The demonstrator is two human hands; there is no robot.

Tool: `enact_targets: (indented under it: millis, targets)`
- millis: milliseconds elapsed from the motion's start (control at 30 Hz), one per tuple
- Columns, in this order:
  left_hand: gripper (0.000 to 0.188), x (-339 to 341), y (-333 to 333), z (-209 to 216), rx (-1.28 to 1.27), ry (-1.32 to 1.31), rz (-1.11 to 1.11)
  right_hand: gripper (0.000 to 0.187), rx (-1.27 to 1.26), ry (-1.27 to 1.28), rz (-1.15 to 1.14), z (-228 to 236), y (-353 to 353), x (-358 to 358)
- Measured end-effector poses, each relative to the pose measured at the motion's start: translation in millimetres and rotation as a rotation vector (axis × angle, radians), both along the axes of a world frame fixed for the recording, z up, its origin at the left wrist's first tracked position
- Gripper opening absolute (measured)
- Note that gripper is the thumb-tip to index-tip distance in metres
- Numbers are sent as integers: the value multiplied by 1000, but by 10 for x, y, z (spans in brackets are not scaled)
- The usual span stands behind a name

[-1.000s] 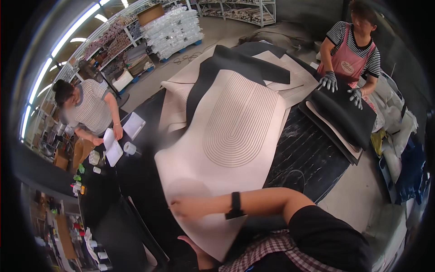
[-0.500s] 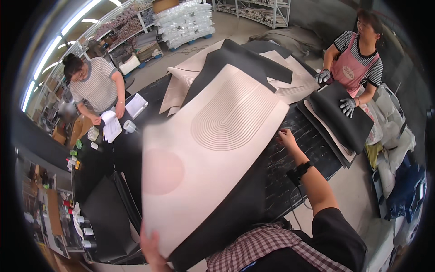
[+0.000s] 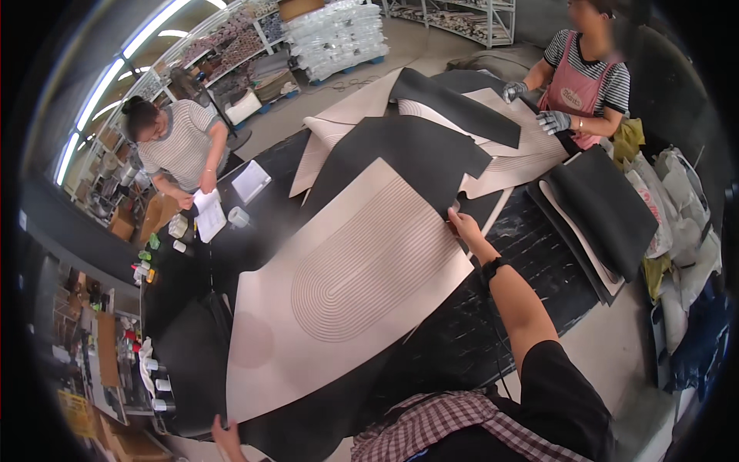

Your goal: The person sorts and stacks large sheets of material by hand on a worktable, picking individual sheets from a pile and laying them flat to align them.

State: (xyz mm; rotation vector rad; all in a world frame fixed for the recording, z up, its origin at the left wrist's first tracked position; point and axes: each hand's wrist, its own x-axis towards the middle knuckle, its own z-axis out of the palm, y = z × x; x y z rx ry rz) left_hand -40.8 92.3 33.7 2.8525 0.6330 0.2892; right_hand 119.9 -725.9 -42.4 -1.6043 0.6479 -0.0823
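Observation:
A beige mat [image 3: 369, 266] with dark nested arch lines and a faint pink-brown circle slants across the table in front of me. My left hand [image 3: 225, 439] pinches its near left corner. On its far right edge, my right hand [image 3: 466, 228] has its fingers closed on the rim, with a dark watch on that wrist. Black sheet material [image 3: 308, 431] shows beneath the mat at the near side. Just beyond the mat lies a black sheet [image 3: 385, 146], among other beige lined mats [image 3: 523, 127] partly turned over.
A folded black stack [image 3: 600, 208] sits at the table's right end. At far right a person in a pink apron [image 3: 573, 88] has gloved hands over the mats. Another person [image 3: 185, 142] handles papers [image 3: 208, 215] at left. Small bottles and cups [image 3: 160, 385] line the left edge.
The mat has come down flatter and swung, uncovering the black sheet beyond it. My right hand has closed on its edge. The aproned person's hands have left the folded stack for the mats.

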Motion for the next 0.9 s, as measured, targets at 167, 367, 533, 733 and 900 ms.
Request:
enact_targets:
  millis: [167, 367, 533, 733, 900]
  targets:
    - [91, -624, -1054, -451, 161, -165, 197, 49, 244, -247, -223, 378, 278, 299]
    - [66, -304, -1261, -403, -141, -440, 357, 46, -651, -352, -195, 961, 226, 236]
    - [68, -155, -1422, -65, -311, -373, 170, 54, -932, -485, -246, 1874, 492, -734]
    - [68, -33, -1385, -295, -260, -280, -59, 54, -1218, -322, -435, 1408, 83, -2458]
    - [76, 16, -1728, -69, -302, -71, 103, 56, -1270, -179, -582, 524, 6, -3291]
